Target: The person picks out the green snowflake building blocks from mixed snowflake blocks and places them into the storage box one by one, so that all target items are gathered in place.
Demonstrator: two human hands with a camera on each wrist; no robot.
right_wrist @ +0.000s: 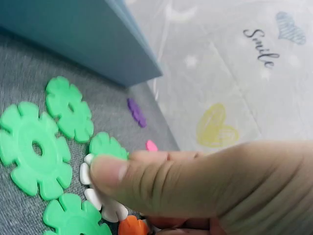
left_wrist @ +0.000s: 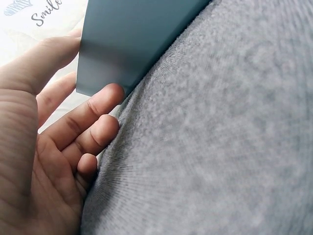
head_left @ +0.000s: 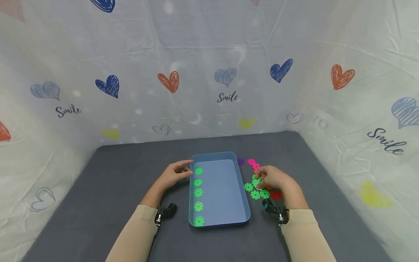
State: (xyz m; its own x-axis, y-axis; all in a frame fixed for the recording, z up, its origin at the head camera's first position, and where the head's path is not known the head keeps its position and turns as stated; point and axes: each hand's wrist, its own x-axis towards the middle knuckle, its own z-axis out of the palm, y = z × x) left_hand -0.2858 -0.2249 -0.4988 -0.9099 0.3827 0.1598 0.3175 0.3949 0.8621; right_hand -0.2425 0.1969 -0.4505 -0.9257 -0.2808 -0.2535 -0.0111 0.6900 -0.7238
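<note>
The right hand [head_left: 274, 179] has its fingers [right_wrist: 146, 181] curled down onto the loose heap of snowflake discs, the thumb pressing on a white disc [right_wrist: 100, 198] with a green disc [right_wrist: 106, 146] just behind the thumb tip; whether the white one is truly pinched or only pressed, the right wrist view does not settle. At 9 o'clock from that thumb lie two more green discs [right_wrist: 32, 149], flat on the grey bench [head_left: 114, 182], and an orange disc [right_wrist: 133, 226] peeks out at 6 o'clock under the hand. Further off at 12 o'clock sit a pink disc [head_left: 252, 162] and a purple disc [head_left: 240, 161], with a red disc [head_left: 275, 195] at 5 o'clock near the wrist.

The left hand [head_left: 175, 174] has its fingers [left_wrist: 85, 115] relaxed and slightly spread, the tips touching the outer left wall of the blue tray [head_left: 219, 189] near its far corner. It holds nothing.

The tray lies between the two hands. Along its left inner edge runs a row of five green discs [head_left: 198, 193], flat and apart from one another, from 12 to 6 o'clock. The tray's right wall stands between that row and the loose heap.

Behind the bench hangs a white backdrop [head_left: 209, 72] printed with hearts.
</note>
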